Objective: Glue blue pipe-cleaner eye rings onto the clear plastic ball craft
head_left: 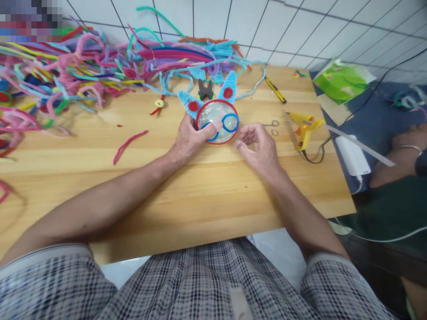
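Note:
A round clear disc with a red pipe-cleaner rim (218,106) is in my left hand (196,135), with the thumb pressed across its front. Two blue pipe-cleaner ears with red round centres stand on its upper edge, the right ear (228,86) and the left ear (188,102). On the disc's face are two blue rings; the right ring (238,122) shows whole, while my thumb partly covers the left one. Just right of the disc, my right hand (258,144) has curled fingers apart from the thumb, and nothing shows between them.
Pipe cleaners (100,66) heap along the back left. Pliers (206,89) lie behind the disc. Scissors (274,126), a yellow cutter (276,90) and a yellow glue gun (304,129) are to the right. A pink strip (129,146) lies left. Another person's arm (396,155) rests far right.

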Demonstrator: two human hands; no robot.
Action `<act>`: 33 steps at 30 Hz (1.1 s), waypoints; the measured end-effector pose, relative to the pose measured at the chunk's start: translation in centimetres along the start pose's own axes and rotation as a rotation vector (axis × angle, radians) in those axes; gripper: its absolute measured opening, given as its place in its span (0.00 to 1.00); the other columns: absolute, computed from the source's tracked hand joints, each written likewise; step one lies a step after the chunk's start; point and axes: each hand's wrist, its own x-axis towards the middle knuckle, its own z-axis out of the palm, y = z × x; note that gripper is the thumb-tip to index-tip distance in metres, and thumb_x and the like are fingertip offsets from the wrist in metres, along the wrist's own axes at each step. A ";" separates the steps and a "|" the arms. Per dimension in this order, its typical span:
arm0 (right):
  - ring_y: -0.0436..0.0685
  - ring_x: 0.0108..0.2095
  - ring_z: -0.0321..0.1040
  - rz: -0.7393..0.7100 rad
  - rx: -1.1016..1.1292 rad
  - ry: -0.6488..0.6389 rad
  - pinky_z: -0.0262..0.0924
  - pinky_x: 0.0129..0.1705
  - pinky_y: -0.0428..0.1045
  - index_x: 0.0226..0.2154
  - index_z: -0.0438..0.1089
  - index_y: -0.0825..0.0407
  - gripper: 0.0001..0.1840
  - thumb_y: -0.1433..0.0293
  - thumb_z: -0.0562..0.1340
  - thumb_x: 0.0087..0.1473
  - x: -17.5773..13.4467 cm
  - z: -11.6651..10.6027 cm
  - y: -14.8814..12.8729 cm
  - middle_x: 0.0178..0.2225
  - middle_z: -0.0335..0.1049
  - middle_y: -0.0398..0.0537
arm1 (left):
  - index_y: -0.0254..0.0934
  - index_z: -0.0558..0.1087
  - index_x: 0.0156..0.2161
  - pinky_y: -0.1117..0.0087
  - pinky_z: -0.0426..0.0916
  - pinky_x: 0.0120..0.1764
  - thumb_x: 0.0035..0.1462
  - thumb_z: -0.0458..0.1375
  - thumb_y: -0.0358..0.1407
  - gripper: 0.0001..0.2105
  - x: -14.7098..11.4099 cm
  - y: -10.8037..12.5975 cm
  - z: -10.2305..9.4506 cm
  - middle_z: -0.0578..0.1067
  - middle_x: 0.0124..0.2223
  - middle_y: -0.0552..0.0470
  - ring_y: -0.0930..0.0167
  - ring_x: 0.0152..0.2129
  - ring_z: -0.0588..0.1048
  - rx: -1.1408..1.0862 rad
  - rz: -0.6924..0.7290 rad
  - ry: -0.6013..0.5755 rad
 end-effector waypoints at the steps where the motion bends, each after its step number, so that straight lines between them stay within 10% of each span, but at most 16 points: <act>1: 0.57 0.37 0.75 -0.002 -0.031 -0.040 0.71 0.44 0.55 0.40 0.74 0.44 0.07 0.68 0.70 0.59 0.0 -0.3 -0.2 0.37 0.81 0.42 | 0.46 0.78 0.51 0.47 0.84 0.62 0.47 0.80 0.67 0.37 0.0 0.0 0.0 0.88 0.54 0.45 0.48 0.59 0.86 0.004 0.008 0.006; 13: 0.59 0.36 0.73 -0.052 -0.361 -0.445 0.60 0.40 0.53 0.34 0.76 0.46 0.07 0.74 0.71 0.59 -0.5 -1.4 -0.7 0.36 0.80 0.45 | 0.44 0.78 0.52 0.50 0.81 0.64 0.49 0.80 0.66 0.36 0.6 -0.7 0.3 0.88 0.55 0.47 0.51 0.61 0.85 0.022 0.068 -0.001; 33: 0.64 0.40 0.75 -0.036 -0.505 -0.337 0.65 0.44 0.56 0.37 0.76 0.47 0.08 0.70 0.64 0.69 1.0 0.3 0.2 0.40 0.83 0.53 | 0.44 0.77 0.51 0.52 0.82 0.61 0.51 0.80 0.61 0.32 0.3 -0.9 0.5 0.88 0.53 0.48 0.54 0.54 0.86 -0.007 0.084 0.005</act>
